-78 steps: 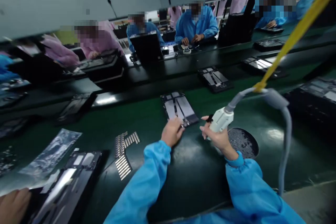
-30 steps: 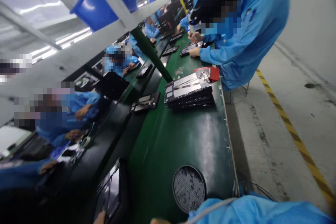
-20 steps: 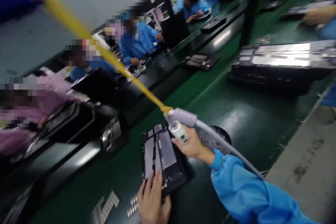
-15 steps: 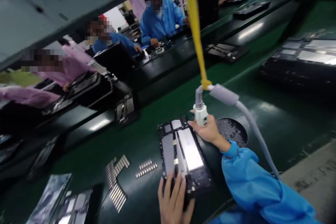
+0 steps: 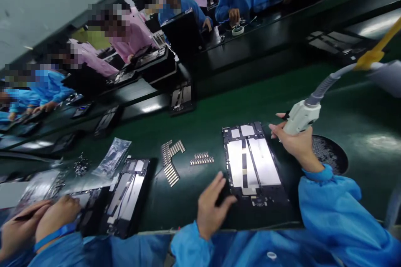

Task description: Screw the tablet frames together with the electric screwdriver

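Observation:
A black device frame with two shiny metal panels [image 5: 252,162] lies on the green belt [image 5: 219,108] in front of me. My left hand [image 5: 210,206] rests at its near left corner, fingers spread and touching the frame's edge. My right hand [image 5: 296,144] is wrapped round a white electric screwdriver [image 5: 301,117] at the frame's far right corner. A grey hose [image 5: 326,83] and a yellow cord [image 5: 376,48] run up from the tool.
A round black screw tray [image 5: 332,156] sits right of the frame. Rows of small metal strips [image 5: 171,162] lie to the left, beside another frame [image 5: 125,194]. A co-worker's hands [image 5: 37,225] work at the lower left. Several people sit across the belt.
The view swung down and left over the belt. The frame now lies squarer before me. My left hand shifted to its near left corner; my right hand keeps hold of the screwdriver.

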`<action>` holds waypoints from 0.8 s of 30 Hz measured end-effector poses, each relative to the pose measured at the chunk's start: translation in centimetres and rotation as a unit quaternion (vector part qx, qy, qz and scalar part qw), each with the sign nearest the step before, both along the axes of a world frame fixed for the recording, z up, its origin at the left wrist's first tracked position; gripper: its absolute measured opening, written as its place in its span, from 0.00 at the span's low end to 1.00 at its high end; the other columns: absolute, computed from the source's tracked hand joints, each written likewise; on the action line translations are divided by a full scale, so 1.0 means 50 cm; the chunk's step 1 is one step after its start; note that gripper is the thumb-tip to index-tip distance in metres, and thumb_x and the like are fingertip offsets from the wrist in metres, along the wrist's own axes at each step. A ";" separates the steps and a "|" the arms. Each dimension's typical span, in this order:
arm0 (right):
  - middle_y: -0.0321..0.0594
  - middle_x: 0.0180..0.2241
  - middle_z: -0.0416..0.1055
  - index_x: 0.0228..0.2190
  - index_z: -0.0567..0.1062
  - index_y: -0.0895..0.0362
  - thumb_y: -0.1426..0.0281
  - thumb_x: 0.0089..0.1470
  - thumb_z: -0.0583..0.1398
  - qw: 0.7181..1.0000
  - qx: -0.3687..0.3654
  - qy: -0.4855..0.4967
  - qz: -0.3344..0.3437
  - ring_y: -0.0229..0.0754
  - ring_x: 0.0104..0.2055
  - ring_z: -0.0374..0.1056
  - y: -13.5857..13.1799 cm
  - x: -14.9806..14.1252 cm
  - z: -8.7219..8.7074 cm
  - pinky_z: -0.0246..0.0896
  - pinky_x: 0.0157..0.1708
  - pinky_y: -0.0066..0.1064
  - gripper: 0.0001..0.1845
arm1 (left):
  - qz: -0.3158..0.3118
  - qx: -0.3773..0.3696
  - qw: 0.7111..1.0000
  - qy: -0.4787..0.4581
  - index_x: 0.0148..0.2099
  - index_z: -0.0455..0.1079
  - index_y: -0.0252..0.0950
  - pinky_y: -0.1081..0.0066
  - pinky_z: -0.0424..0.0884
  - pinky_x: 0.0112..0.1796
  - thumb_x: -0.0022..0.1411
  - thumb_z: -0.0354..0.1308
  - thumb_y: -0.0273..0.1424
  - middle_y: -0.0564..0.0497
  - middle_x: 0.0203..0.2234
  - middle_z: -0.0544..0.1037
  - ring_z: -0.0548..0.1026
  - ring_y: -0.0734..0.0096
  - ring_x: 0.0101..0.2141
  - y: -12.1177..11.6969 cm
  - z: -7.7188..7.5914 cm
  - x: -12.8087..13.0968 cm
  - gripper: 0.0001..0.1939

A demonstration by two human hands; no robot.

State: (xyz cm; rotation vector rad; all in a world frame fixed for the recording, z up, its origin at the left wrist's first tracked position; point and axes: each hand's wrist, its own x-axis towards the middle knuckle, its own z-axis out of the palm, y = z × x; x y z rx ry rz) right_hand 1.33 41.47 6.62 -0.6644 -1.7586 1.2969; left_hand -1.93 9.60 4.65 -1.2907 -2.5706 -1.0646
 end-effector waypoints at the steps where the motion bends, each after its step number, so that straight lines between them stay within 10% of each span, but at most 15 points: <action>1: 0.34 0.16 0.69 0.21 0.70 0.55 0.66 0.44 0.67 1.000 0.011 -0.006 -0.002 0.43 0.24 0.71 -0.001 0.001 0.001 0.70 0.41 0.40 0.11 | 0.035 -0.004 0.999 -0.004 0.51 0.72 0.38 0.62 0.74 0.49 0.62 0.59 0.35 0.44 0.48 0.78 0.77 0.61 0.47 -0.010 0.013 -0.042 0.16; 5: 0.35 0.17 0.69 0.20 0.70 0.55 0.64 0.43 0.67 1.000 0.021 -0.017 -0.007 0.43 0.25 0.70 -0.001 0.001 0.000 0.70 0.38 0.39 0.12 | 0.170 -0.085 0.974 -0.122 0.44 0.76 0.36 0.62 0.74 0.42 0.57 0.60 0.35 0.46 0.37 0.80 0.77 0.63 0.37 -0.030 0.051 -0.211 0.13; 9: 0.36 0.17 0.68 0.16 0.68 0.54 0.63 0.45 0.66 0.999 0.035 -0.016 -0.002 0.46 0.29 0.72 0.001 -0.001 -0.007 0.68 0.42 0.41 0.15 | 0.166 -0.124 0.960 -0.186 0.38 0.77 0.36 0.68 0.71 0.31 0.40 0.70 0.32 0.51 0.27 0.77 0.72 0.69 0.26 -0.019 0.058 -0.295 0.18; 24: 0.33 0.18 0.68 0.32 0.74 0.58 0.61 0.44 0.65 1.000 -0.003 -0.017 0.007 0.39 0.23 0.66 -0.010 -0.007 -0.012 0.64 0.26 0.31 0.15 | 0.125 -0.149 0.957 -0.217 0.26 0.75 0.38 0.63 0.73 0.33 0.42 0.63 0.40 0.48 0.24 0.80 0.77 0.57 0.29 -0.002 0.079 -0.302 0.11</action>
